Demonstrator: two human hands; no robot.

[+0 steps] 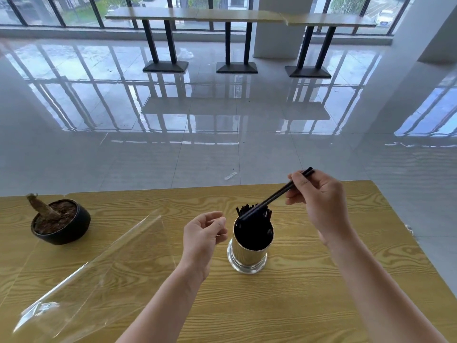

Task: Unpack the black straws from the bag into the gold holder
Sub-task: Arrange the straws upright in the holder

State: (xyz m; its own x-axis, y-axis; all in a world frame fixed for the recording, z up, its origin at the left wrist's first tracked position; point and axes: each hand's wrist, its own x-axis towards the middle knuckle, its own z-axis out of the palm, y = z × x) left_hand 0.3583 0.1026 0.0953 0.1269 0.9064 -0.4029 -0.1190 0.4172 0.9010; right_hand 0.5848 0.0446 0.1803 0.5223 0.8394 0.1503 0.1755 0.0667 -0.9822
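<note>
The straws (279,194) in the right hand (319,201) are thin, light and stiff; its fingers (295,180) pinch them near the far end, lower tips tilted over the holder (249,248). The grip looks adequate. The left hand (202,236) hovers left, loosely curled, empty. The bag (94,263) lies flat on the table (321,293), left.

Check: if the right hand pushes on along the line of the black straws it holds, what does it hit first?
Probably the bunch of black straws standing in the shiny gold cylindrical holder; the right hand angles its straws down-left at them. Depth unclear.
</note>
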